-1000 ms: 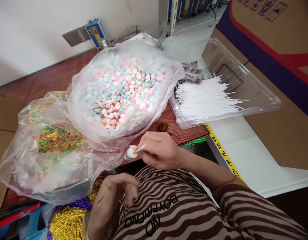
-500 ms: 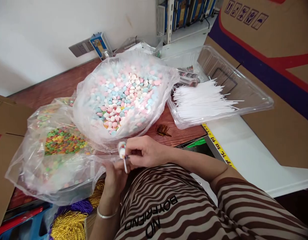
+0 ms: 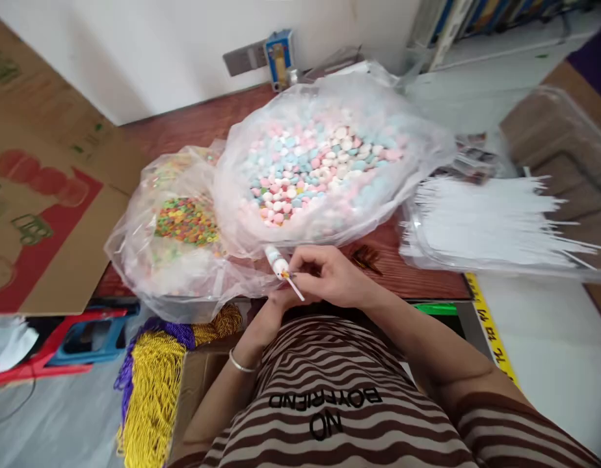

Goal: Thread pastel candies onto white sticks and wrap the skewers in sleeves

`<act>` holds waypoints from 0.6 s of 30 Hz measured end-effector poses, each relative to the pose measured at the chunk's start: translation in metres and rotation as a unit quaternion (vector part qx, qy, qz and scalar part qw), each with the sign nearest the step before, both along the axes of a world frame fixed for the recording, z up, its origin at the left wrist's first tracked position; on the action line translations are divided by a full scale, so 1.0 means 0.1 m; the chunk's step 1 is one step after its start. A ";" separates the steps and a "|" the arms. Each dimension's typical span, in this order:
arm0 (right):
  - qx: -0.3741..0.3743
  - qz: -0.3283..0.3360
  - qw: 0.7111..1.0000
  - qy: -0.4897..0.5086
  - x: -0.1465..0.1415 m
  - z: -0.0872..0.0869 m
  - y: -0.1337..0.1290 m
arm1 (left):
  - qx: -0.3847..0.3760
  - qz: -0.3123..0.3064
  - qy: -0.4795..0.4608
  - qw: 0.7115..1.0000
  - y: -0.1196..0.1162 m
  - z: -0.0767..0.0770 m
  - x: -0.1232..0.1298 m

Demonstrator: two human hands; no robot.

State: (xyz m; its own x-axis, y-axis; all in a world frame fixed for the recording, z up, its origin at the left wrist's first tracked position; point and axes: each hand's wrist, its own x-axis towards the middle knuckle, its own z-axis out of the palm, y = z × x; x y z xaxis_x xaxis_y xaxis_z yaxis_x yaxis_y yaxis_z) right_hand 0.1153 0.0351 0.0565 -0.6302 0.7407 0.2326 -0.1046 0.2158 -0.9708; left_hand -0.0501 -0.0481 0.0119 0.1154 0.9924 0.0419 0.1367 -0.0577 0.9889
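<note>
A small wrapped bundle of pale candies on a white stick [image 3: 279, 265] is at the table's front edge, with the stick pointing down to the right. My right hand [image 3: 326, 275] pinches the neck of the bundle, where a bit of twisted gold tie shows. Just below and left, my left hand [image 3: 281, 303] is against the stick side, its fingers mostly hidden behind the right hand. A plastic bag of pastel candies [image 3: 320, 162] lies open beyond my hands. Left of it is a bag of colourful ring candies [image 3: 188, 221]. Gold twist ties [image 3: 366, 258] lie right of my right hand.
White sticks [image 3: 486, 221] fill a clear plastic tray [image 3: 417, 227] at the right. A cardboard box [image 3: 51, 188] stands at the left. Yellow and purple cords [image 3: 154, 390] hang below the table's front edge. Small packets [image 3: 476, 156] lie behind the sticks.
The view has swung left, so the table things appear farther right. The bundle now tilts up to the left, and the left hand's fingers are more hidden.
</note>
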 end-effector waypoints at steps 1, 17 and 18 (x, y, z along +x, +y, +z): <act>0.014 0.025 1.000 -0.009 0.00 0.02 -0.04 | -0.001 0.020 -0.023 1.000 0.03 -0.03 0.00; -0.062 0.207 0.966 -0.143 -0.85 -0.49 -0.47 | -0.181 0.543 0.123 0.811 -1.72 -0.30 -1.65; -0.065 0.219 0.960 -0.162 -0.78 -0.52 -0.44 | -0.297 0.540 0.171 0.769 -1.90 -0.48 -1.77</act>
